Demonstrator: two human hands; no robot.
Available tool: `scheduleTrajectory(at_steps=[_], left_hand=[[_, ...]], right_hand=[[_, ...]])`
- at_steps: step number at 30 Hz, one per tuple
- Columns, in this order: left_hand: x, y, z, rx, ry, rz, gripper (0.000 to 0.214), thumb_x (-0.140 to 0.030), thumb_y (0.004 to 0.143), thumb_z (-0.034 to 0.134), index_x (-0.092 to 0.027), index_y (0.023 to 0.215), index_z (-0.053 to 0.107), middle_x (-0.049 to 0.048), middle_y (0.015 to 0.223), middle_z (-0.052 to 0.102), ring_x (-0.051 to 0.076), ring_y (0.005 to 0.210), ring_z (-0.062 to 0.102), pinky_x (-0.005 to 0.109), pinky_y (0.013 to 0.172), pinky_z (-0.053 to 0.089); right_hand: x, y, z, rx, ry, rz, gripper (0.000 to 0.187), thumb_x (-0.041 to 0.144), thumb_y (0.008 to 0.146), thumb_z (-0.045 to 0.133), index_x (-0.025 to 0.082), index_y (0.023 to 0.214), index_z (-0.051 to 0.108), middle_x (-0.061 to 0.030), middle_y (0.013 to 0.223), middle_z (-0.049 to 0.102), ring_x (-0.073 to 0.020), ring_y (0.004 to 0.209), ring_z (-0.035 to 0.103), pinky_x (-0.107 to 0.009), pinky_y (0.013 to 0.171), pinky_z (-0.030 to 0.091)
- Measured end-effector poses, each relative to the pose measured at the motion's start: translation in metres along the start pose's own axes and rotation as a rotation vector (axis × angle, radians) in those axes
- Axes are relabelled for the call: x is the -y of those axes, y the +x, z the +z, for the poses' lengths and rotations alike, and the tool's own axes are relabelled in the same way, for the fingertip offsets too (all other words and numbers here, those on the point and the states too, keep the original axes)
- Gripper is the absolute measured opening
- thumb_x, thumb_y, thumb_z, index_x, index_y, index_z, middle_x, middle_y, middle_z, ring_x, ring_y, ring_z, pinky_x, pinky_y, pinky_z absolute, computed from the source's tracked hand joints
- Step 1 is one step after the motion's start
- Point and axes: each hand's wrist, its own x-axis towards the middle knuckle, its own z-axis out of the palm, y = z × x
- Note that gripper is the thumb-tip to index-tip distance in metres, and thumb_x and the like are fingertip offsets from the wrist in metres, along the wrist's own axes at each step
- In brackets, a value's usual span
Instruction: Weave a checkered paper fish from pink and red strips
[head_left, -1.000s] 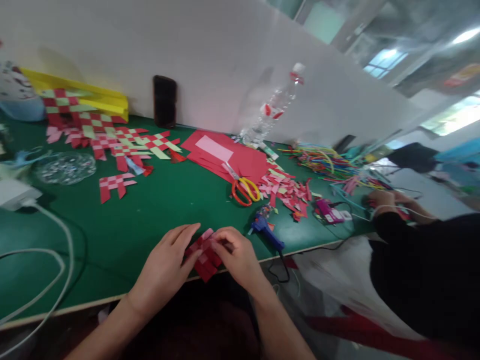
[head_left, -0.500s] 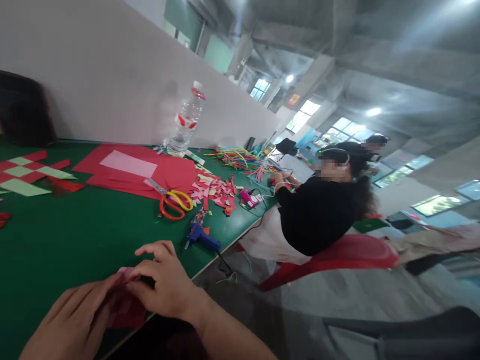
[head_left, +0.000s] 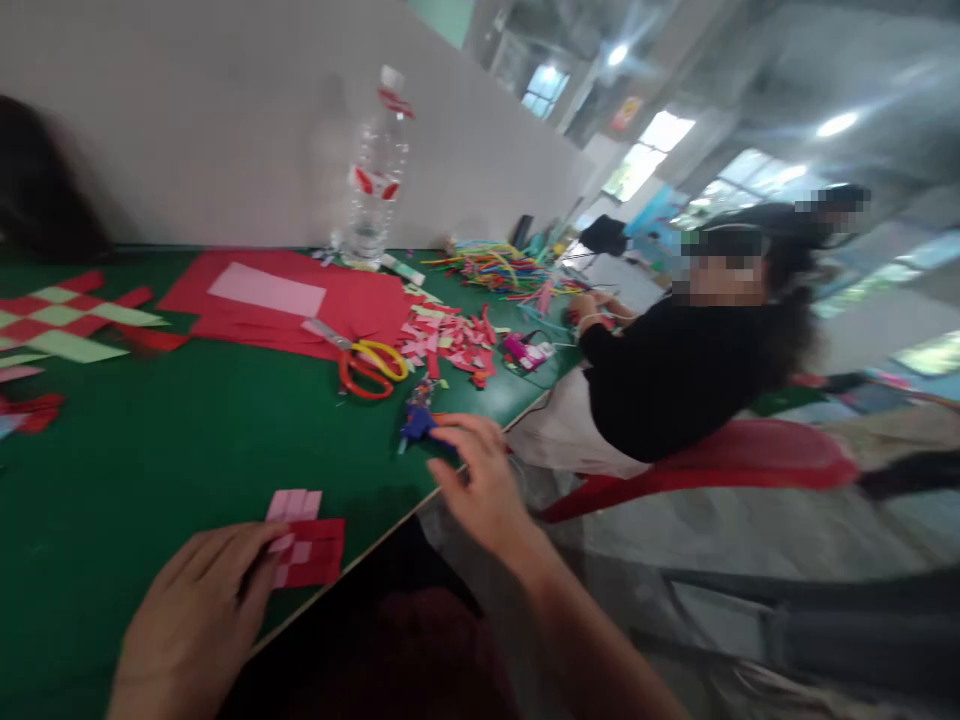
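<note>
My left hand (head_left: 202,605) presses a small woven piece of red and pink paper (head_left: 319,550) on the green table, its fingers closed over the left part. Pink strips stick out at the far side of the piece. My right hand (head_left: 480,480) is at the blue glue gun (head_left: 418,422) near the table edge, thumb and fingers apart and curved. The fingers overlap the gun's handle; whether they touch it I cannot tell. Orange-and-yellow-handled scissors (head_left: 373,368) lie just beyond the gun, with their blades on red paper sheets (head_left: 292,325).
Paper scraps (head_left: 454,335) lie heaped beyond the scissors, near a plastic bottle (head_left: 375,185) at the wall. A red and green woven paper piece (head_left: 60,315) is at far left. A person (head_left: 675,370) sits on a red chair (head_left: 780,450) to the right, beside colourful pipe-cleaner-like sticks (head_left: 502,270).
My right hand has let go of the red and pink paper and moved right to the glue gun. The paper now lies on the table under my left hand. The view has shifted.
</note>
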Motion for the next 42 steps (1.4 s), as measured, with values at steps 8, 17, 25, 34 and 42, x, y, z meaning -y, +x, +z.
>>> scheduleTrajectory(at_steps=[8, 17, 25, 34, 42], left_hand=[[-0.028, 0.016, -0.013, 0.047, 0.113, -0.037, 0.019, -0.017, 0.091, 0.046, -0.02, 0.098, 0.063, 0.0036, 0.091, 0.072, 0.021, 0.081, 0.064, 0.035, 0.077, 0.05], [-0.04, 0.017, -0.017, -0.027, 0.118, -0.092, 0.02, -0.011, 0.089, 0.045, -0.02, 0.093, 0.063, 0.003, 0.091, 0.072, 0.019, 0.082, 0.064, 0.035, 0.081, 0.051], [-0.044, 0.015, -0.018, -0.064, 0.113, -0.104, 0.022, -0.006, 0.087, 0.046, -0.018, 0.095, 0.063, 0.0036, 0.093, 0.073, 0.02, 0.083, 0.066, 0.036, 0.078, 0.054], [-0.046, 0.015, -0.019, -0.071, 0.082, -0.128, 0.013, -0.009, 0.091, 0.053, -0.017, 0.095, 0.063, 0.0019, 0.095, 0.074, 0.019, 0.084, 0.066, 0.037, 0.082, 0.054], [-0.048, 0.017, -0.02, -0.082, 0.078, -0.136, 0.013, -0.011, 0.093, 0.052, -0.017, 0.094, 0.063, 0.0013, 0.095, 0.074, 0.018, 0.084, 0.066, 0.035, 0.081, 0.055]], right_hand=[[-0.063, -0.01, 0.014, 0.127, -0.013, 0.064, 0.048, 0.047, 0.09, 0.056, 0.02, 0.129, 0.053, -0.0148, 0.123, 0.059, -0.0319, 0.116, 0.05, -0.054, 0.097, 0.045], [-0.071, 0.036, 0.05, 0.287, -0.099, -0.047, 0.052, 0.048, 0.088, 0.054, 0.017, 0.131, 0.054, -0.0158, 0.122, 0.063, -0.0334, 0.112, 0.057, -0.054, 0.096, 0.047], [-0.058, 0.03, 0.028, 0.085, -0.055, 0.006, 0.054, 0.035, 0.084, 0.054, 0.017, 0.136, 0.05, -0.0145, 0.116, 0.065, -0.0285, 0.097, 0.066, -0.045, 0.085, 0.054], [0.005, -0.006, 0.008, 0.568, 0.617, 0.096, 0.033, 0.038, 0.095, 0.046, 0.02, 0.121, 0.056, -0.0004, 0.068, 0.064, -0.0135, 0.05, 0.057, -0.024, 0.049, 0.05], [0.024, 0.007, 0.023, 0.727, 0.611, 0.027, 0.027, 0.037, 0.097, 0.044, 0.022, 0.117, 0.054, -0.0046, 0.092, 0.067, -0.0125, 0.061, 0.061, -0.023, 0.056, 0.053]])
